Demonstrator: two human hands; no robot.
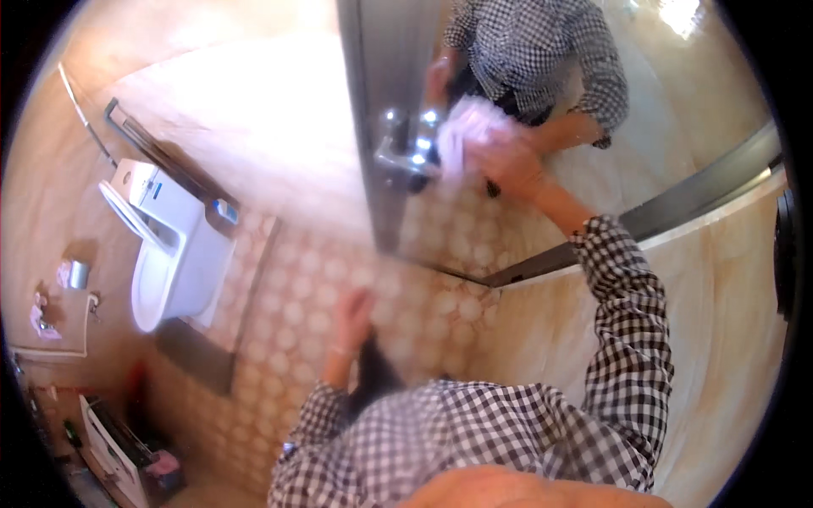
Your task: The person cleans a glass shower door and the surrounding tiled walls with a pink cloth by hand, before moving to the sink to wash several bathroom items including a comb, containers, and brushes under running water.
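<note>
My right hand is closed on a pale pink cloth, pressed against a reflective glass door panel. The cloth is bunched and slightly blurred. Just left of it, a shiny metal door handle sits on the grey metal frame. The panel mirrors my checked shirt and arms. My left hand hangs low over the tiled floor, away from the door; motion smears its fingers.
A white toilet with its lid raised stands at the left. Behind it, a dark frame leans along the wall. A small silver holder is on the left wall. At lower left is a white-edged shelf or box with a pink item.
</note>
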